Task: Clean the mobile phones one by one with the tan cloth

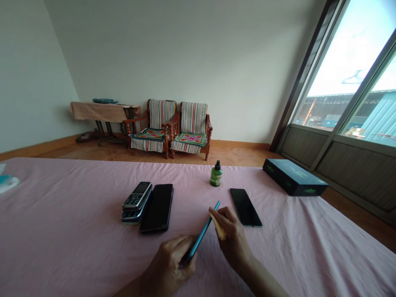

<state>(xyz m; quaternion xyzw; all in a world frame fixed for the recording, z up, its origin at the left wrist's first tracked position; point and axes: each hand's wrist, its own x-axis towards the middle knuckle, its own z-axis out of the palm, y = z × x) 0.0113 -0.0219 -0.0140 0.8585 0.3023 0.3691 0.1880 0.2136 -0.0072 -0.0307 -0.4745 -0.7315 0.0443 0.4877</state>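
My left hand [173,260] grips the lower end of a smartphone [202,236] with a blue edge, tilted up on its side above the bed-like surface. A folded yellow cloth [219,227] is pinched in my right hand [233,237], close against the phone's upper edge. To the left lie a black smartphone [157,208] and a stack of keypad phones [137,198], the stack touching or nearly touching it. Another dark smartphone [246,207] rests flat to the right of my right hand. Beyond the hands stands a small green bottle [216,175] with a black cap.
Everything lies on a pink sheet [77,231]. A black box [293,177] sits at the far right edge, and a white and teal item [8,182] at the far left. Two wooden chairs [188,132] and a cloth-covered table [102,112] stand by the wall.
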